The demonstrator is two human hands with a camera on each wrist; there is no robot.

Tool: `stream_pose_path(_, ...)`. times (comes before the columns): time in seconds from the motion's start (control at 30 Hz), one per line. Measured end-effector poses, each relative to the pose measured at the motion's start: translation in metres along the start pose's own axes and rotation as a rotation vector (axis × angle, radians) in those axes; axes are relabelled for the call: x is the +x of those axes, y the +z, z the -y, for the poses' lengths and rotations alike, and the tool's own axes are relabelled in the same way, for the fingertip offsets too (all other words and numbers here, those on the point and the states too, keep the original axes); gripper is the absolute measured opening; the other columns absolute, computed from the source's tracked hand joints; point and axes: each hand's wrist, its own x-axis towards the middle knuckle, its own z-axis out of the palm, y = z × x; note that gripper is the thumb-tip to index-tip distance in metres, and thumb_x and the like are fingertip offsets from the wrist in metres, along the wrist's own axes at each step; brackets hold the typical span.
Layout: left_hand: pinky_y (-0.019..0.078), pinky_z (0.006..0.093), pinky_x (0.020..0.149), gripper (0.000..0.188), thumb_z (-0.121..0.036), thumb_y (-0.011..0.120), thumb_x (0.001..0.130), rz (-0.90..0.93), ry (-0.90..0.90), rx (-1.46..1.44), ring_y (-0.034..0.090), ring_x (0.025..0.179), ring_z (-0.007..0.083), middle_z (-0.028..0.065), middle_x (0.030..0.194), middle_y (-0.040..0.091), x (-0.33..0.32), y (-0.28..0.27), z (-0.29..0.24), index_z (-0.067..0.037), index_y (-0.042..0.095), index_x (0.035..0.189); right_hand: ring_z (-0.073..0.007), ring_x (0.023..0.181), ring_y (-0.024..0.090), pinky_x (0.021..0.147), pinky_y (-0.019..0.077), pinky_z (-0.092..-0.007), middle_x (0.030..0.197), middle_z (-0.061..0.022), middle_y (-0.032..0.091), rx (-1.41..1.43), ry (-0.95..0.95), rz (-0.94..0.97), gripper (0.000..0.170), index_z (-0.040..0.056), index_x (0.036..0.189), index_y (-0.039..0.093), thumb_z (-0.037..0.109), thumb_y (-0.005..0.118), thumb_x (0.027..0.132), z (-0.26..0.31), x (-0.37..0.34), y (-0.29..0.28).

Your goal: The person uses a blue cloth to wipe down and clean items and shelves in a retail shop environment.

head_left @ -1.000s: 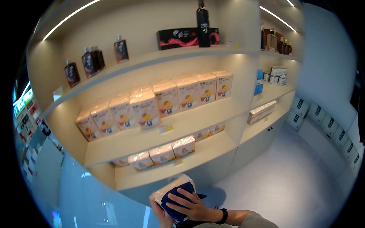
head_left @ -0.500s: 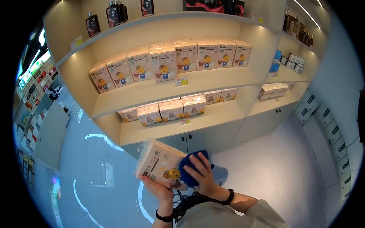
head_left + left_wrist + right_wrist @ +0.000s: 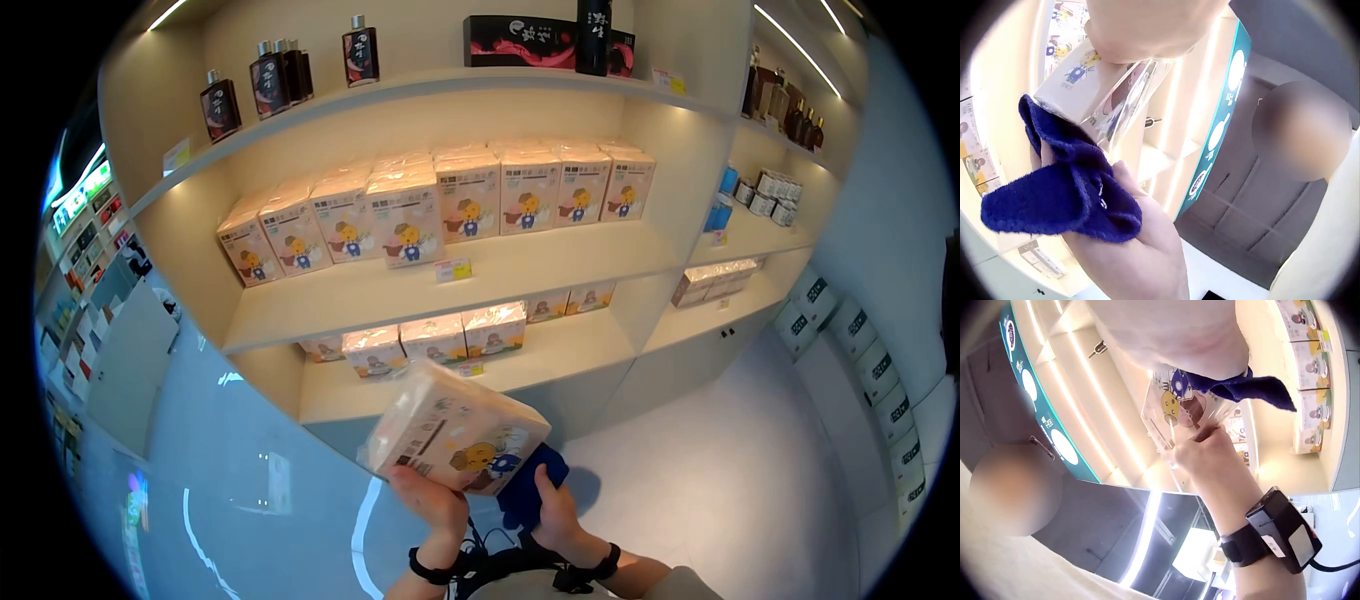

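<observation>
A plastic-wrapped pale pink box (image 3: 465, 435) with a yellow cartoon figure is held tilted in front of the shelves. My left hand (image 3: 432, 508) grips its lower left edge, thumb on the printed face; the right wrist view also shows this left hand (image 3: 1213, 453) at the box's wrapper. In my right hand (image 3: 562, 520) is a bunched dark blue cloth (image 3: 530, 485), up against the box's lower right end. The left wrist view shows the cloth (image 3: 1066, 181) draped over the right palm and fingers, beside a box corner (image 3: 1069, 87).
Similar boxes (image 3: 405, 225) stand in a row on the middle shelf, smaller packs (image 3: 435, 340) on the shelf below. Dark bottles (image 3: 362, 52) and a black box (image 3: 520, 42) stand on the upper shelf. White cartons (image 3: 880, 370) line the right wall. Price tags (image 3: 453, 270) sit along the shelf edges.
The box has turned from edge-on to showing its printed face. My right hand with the cloth has moved off that face to the lower right end. The head view has tilted down, then slightly up.
</observation>
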Motion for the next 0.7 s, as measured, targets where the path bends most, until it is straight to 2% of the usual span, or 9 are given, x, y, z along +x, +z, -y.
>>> stream_pose_path(0.03,0.0471,0.0362,0.101,0.061,-0.055,0.038,0.105,0.079,0.093,0.112,0.055,0.119,0.0228,0.0121,0.134,0.052,0.006,0.004,0.015,-0.004,0.042,0.138,-0.0207,0.081,0.067,0.059,0.0539,-0.0318,0.105,-0.0103,0.066,0.006,-0.006,-0.01,0.042,0.006,0.129,0.05,0.037,0.059,0.101,0.009,0.005,0.0)
stream_pose_path(0.07,0.0461,0.0359,0.102,0.055,-0.04,0.057,0.102,0.209,0.143,0.031,0.054,0.121,0.0217,0.0122,0.134,0.052,0.014,0.016,0.022,-0.002,0.041,0.139,-0.0207,0.081,0.067,0.059,0.0539,-0.0318,0.105,-0.0103,0.066,0.001,-0.005,-0.004,0.042,0.006,0.129,0.05,0.037,0.059,0.101,0.02,0.015,-0.004)
stream_pose_path(0.17,0.0471,0.0357,0.101,0.066,-0.023,0.076,0.091,0.503,0.101,0.032,0.056,0.12,0.022,0.0131,0.131,0.056,0.043,0.088,-0.016,-0.001,0.04,0.141,-0.0194,0.054,0.061,0.042,0.0441,-0.028,0.083,-0.0136,0.066,-0.099,-0.193,-0.077,0.039,0.0016,0.122,0.051,0.03,0.065,0.099,0.056,0.051,-0.016)
stream_pose_path(0.2,0.0471,0.0357,0.101,0.066,-0.023,0.076,0.091,0.496,0.115,0.034,0.056,0.12,0.022,0.0131,0.131,0.056,0.061,0.105,-0.018,-0.001,0.04,0.141,-0.0186,0.056,0.061,0.043,0.0441,-0.0275,0.084,-0.013,0.066,-0.109,-0.197,-0.115,0.037,0.0016,0.122,0.052,0.028,0.064,0.099,0.072,0.061,-0.019)
stream_pose_path(0.27,0.052,0.0352,0.093,0.071,-0.012,0.087,0.077,0.911,0.321,0.49,0.062,0.111,0.0226,0.0144,0.123,0.061,0.1,0.128,-0.024,-0.002,0.049,0.137,-0.0178,0.057,0.061,0.044,0.0441,-0.0271,0.085,-0.0123,0.066,-0.121,-0.19,-0.142,0.035,0.0015,0.122,0.052,0.026,0.063,0.1,0.104,0.079,-0.025)
stream_pose_path(0.43,0.055,0.0352,0.088,0.068,-0.013,0.089,0.074,0.96,0.274,0.712,0.064,0.109,0.0233,0.0109,0.121,0.063,0.147,0.214,-0.044,-0.007,0.056,0.133,-0.0107,0.064,0.059,0.052,0.0447,-0.0233,0.089,-0.0051,0.067,-0.168,-0.298,-0.032,0.029,0.0032,0.123,0.058,0.021,0.061,0.101,0.16,0.133,-0.037)
stream_pose_path(0.57,0.0564,0.0341,0.084,0.065,-0.008,0.085,0.076,0.942,0.553,0.758,0.06,0.115,0.0224,0.0084,0.124,0.062,0.215,0.256,-0.027,-0.009,0.056,0.133,-0.009,0.069,0.059,0.057,0.0449,-0.0233,0.094,-0.0034,0.068,-0.24,-0.279,0.016,0.026,0.0032,0.123,0.062,0.018,0.059,0.102,0.179,0.149,-0.04)
stream_pose_path(0.6,0.0573,0.0327,0.089,0.066,-0.004,0.084,0.076,0.884,0.411,0.893,0.056,0.122,0.02,0.0063,0.128,0.059,0.221,0.268,-0.037,-0.01,0.055,0.136,-0.0093,0.068,0.059,0.057,0.0451,-0.0235,0.094,-0.0033,0.068,-0.236,-0.271,0.024,0.028,0.0035,0.126,0.062,0.018,0.06,0.101,0.18,0.153,-0.046)
stream_pose_path(0.7,0.0545,0.0342,0.092,0.066,-0.003,0.084,0.075,0.88,0.558,1.016,0.057,0.122,0.0218,0.0073,0.129,0.059,0.266,0.277,-0.023,-0.009,0.056,0.134,-0.0107,0.073,0.062,0.06,0.0472,-0.0246,0.097,-0.0043,0.069,-0.225,-0.137,-0.016,0.028,0.0039,0.124,0.062,0.019,0.063,0.1,0.187,0.16,-0.071)
